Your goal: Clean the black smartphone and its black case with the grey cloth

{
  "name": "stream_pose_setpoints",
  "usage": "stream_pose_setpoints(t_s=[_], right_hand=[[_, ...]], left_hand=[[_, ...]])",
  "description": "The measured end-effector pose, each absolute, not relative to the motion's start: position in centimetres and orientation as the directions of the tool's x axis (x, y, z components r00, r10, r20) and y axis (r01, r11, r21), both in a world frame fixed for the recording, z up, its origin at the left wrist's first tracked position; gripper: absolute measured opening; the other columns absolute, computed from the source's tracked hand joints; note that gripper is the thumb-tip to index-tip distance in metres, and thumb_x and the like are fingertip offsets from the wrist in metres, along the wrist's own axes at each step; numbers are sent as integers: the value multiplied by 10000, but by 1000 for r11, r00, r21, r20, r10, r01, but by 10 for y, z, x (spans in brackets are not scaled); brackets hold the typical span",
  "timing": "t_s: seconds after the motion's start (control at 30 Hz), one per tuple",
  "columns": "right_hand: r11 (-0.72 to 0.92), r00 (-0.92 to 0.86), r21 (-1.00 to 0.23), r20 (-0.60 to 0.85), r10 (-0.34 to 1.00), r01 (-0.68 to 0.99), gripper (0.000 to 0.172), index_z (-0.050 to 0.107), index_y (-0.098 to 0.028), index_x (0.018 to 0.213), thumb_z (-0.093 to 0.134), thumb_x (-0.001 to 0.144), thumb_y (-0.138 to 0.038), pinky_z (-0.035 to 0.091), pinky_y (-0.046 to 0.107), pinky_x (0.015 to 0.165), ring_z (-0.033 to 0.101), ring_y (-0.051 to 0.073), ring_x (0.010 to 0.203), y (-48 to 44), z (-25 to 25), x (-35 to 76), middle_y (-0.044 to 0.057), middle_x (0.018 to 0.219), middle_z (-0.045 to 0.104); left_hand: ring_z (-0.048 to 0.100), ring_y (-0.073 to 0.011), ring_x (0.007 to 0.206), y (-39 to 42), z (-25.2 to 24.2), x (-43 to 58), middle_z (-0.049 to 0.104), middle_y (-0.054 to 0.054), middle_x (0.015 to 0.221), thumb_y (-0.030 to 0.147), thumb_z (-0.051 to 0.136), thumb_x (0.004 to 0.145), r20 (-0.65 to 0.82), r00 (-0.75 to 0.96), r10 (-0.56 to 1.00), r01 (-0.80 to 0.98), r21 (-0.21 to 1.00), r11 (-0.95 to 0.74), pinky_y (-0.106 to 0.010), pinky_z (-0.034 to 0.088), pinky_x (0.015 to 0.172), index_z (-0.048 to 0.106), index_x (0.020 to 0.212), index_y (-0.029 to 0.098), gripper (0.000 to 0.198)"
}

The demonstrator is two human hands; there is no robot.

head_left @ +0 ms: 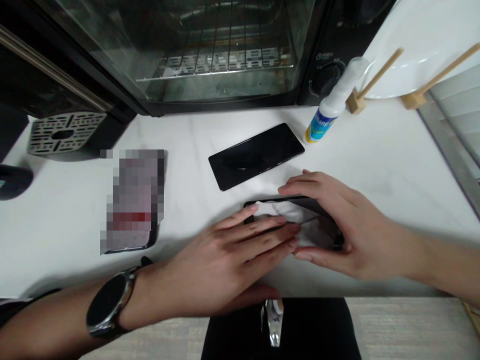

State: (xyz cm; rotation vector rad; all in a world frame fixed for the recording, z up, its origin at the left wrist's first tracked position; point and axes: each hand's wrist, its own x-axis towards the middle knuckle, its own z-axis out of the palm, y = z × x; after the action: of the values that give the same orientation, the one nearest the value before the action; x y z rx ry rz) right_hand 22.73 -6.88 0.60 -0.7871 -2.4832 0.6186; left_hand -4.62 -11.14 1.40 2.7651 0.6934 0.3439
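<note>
Pressing a thin white serrated-edged cloth (285, 209) onto a dark rectangular phone (314, 204), the left hand (221, 260) lies palm down, fingers nearly straight and slightly spread. Right hand (360, 225) clasps the phone's right end, thumb along the near edge, fingers about the far one. Handling, as judged: phone light, stiff, slick-faced, breakable if dropped; best held by its long edges, clear of the face. Cloth likely soft, near weightless, quick to bunch; flat fingers suit it. Position: phone flat on the white marbled counter (180, 200), partly under the left hand, within the right hand's curve. Just beyond, a glossy black rectangular handset (257, 156), touched by neither hand.
</note>
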Motion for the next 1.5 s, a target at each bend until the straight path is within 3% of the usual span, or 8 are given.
stream_pose_setpoints(t_s=[0.17,0.3,0.43,0.7,1.03,1.17,1.27,1.5], right_hand=[[764,-739,-546,343,579,345,629,529,-172,1459,691,990,-559,572,421,1102,663,287,1286,-57,4,231,157,1356,680],[807,-824,-499,278,494,316,898,467,-123,1538,766,894,-672,515,481,1175,584,320,1386,-42,1,239,206,1450,622],[782,-897,-572,170,408,247,1042,351,-156,1637,862,836,-584,462,463,1219,515,296,1443,-31,2,249,180,1527,552],[743,-896,-617,134,424,259,1060,302,-211,1658,877,814,-496,480,469,1157,552,295,1339,-28,1,250,132,1406,585],[750,-891,-610,152,427,255,1017,334,-182,1618,880,807,-463,468,494,1165,518,309,1353,-28,-2,246,162,1429,554],[742,-881,-622,173,440,249,1057,290,-189,1636,886,804,-451,479,479,1145,509,305,1341,-32,-8,244,153,1398,531],[737,-875,-628,181,450,249,1103,236,-211,1660,891,798,-425,505,475,1102,536,300,1287,-33,-12,244,141,1361,541],[741,-857,-622,209,471,255,1218,237,-219,1643,963,701,-477,517,500,1094,571,327,1251,-30,-18,244,158,1379,551]], left_hand=[[664,-239,1385,-107,20,-49,693,-142,1491,398,647,1058,264,803,534,475,256,-842,-433,473,1263,600,1487,128,509],[760,-244,1178,-104,22,-51,802,-93,1301,361,710,1023,307,770,560,525,194,-829,-423,582,1115,715,1338,147,381],[776,-245,1125,-98,20,-53,818,-91,1253,358,747,997,346,772,534,500,188,-845,-425,609,1055,756,1248,143,330],[586,-243,1483,-107,18,-57,630,-118,1568,407,662,1051,176,878,445,415,181,-891,-461,452,1282,580,1517,145,541],[541,-268,1521,-143,25,-81,532,-125,1646,472,663,1041,21,829,558,549,151,-822,-512,370,1327,516,1586,168,641],[485,-272,1564,-129,25,-58,483,-136,1683,617,642,1016,3,859,511,501,191,-844,-479,360,1333,480,1610,154,770],[391,-284,1620,-107,22,-30,434,-136,1720,608,583,1049,-2,890,455,445,214,-870,-487,293,1359,432,1635,132,770],[369,-287,1631,-81,16,-5,465,-136,1705,658,547,1048,-18,922,386,378,248,-892,-478,202,1390,434,1638,128,801]])
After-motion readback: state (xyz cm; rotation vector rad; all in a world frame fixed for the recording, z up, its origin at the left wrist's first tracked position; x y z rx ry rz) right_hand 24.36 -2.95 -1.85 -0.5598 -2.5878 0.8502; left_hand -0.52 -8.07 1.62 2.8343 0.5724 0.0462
